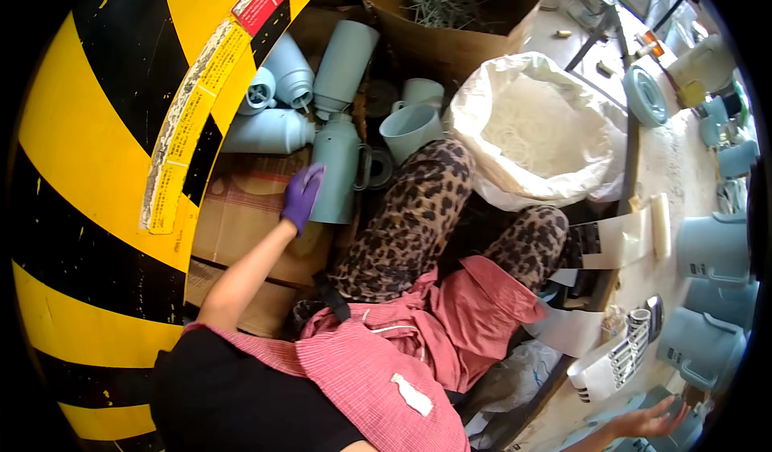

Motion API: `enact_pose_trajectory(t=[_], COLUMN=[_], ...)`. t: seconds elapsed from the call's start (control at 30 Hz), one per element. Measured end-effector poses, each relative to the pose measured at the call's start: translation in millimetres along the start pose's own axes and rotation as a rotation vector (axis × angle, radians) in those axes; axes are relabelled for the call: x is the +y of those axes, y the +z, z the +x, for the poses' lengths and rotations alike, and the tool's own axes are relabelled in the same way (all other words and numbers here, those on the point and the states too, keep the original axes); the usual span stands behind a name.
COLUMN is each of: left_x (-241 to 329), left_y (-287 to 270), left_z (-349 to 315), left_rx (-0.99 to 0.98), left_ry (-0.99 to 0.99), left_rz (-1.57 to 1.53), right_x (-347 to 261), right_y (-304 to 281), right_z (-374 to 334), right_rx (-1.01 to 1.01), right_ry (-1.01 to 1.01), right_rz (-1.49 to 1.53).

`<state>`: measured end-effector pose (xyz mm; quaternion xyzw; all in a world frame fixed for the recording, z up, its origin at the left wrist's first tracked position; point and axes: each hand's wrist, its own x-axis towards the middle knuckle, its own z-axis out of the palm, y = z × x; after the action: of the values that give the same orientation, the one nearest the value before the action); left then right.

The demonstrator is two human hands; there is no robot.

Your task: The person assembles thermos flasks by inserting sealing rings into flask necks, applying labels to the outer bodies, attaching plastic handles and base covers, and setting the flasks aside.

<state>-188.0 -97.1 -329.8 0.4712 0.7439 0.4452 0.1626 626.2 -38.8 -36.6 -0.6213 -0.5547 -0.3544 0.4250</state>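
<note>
A pale blue flask (pixel 336 170) is clasped by the gloved left hand (pixel 302 195); the right hand (pixel 653 420) is spread on the surface (pixel 675 162), lower right.

The palm and fingertips of the gloved left hand (pixel 302 195) are hidden against the pale blue flask body (pixel 336 175) they touch. The right hand (pixel 650 420) is cut off at the lower edge, and whatever lies beneath its fingers cannot be made out.
</note>
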Motion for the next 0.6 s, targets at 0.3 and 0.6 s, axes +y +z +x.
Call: enact_pose_trajectory(t=[0.3, 0.6], left_x=[-130.0, -141.3], left_y=[14.5, -107.0], left_z=[233.9, 23.0], left_rx=[-0.540, 0.073], left_ry=[-0.336, -0.495], left_rz=[1.527, 0.612], right_x=[-250.9, -297.8], right_y=[5.3, 26.2], right_z=[-100.7, -121.6], right_rx=[-0.798, -0.985], right_ry=[-0.663, -0.164], right_rz=[0.353, 0.434])
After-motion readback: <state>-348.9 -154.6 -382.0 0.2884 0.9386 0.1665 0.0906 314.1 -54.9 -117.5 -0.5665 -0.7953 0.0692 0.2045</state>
